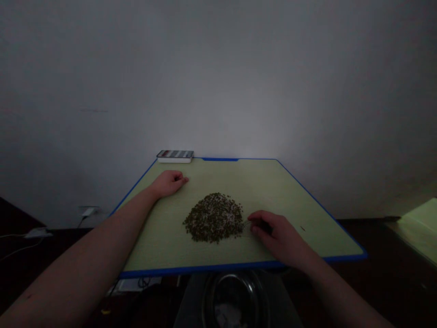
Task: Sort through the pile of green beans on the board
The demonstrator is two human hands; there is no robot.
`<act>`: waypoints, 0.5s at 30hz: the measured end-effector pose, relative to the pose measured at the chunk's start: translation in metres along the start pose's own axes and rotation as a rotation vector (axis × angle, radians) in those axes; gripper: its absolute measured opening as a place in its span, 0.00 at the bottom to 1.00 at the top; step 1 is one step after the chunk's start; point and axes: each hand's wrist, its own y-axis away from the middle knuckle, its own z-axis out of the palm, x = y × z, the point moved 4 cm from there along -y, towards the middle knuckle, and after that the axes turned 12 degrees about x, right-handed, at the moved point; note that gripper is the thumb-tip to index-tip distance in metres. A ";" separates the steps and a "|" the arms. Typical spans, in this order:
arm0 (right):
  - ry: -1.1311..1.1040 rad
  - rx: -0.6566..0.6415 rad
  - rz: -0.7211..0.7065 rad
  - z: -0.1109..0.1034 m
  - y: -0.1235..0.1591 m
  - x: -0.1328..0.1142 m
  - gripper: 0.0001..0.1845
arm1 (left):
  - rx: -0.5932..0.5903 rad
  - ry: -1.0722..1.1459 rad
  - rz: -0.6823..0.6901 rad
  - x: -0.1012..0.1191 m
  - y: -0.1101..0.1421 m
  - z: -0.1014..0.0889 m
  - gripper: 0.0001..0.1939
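Note:
A low heap of small grains [214,218], dark green-brown mixed with paler ones, lies on the pale yellow-green table [239,175]. At the heap's right side is my right hand [273,231], thumb and forefinger brought together. A thin, pale tool [246,223] sticks out from these fingers to the edge of the heap; its exact kind is too small and dim to make out. My left hand [170,183] rests on the table beyond the heap to the left, fingers curled into a loose fist, apart from the grains. Nothing shows in it.
Blue edging [205,269] runs round the table. A flat white box [175,156] with a striped top stands at the back left corner. Below the front edge sits a shiny round bowl [235,298] with something pale inside. A small dark sliver [302,228] lies right of my right hand.

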 end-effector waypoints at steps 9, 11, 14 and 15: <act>-0.003 -0.013 -0.005 0.001 0.001 -0.001 0.11 | -0.010 -0.017 0.013 0.000 0.000 0.000 0.21; -0.006 -0.015 0.000 0.002 0.001 -0.002 0.11 | -0.004 -0.018 0.014 0.000 0.000 0.000 0.21; -0.001 -0.024 -0.007 0.004 0.000 -0.004 0.12 | -0.003 -0.034 0.006 0.001 0.000 -0.001 0.21; 0.000 -0.027 -0.014 0.005 0.000 -0.005 0.12 | -0.007 -0.036 0.004 0.002 0.000 -0.001 0.21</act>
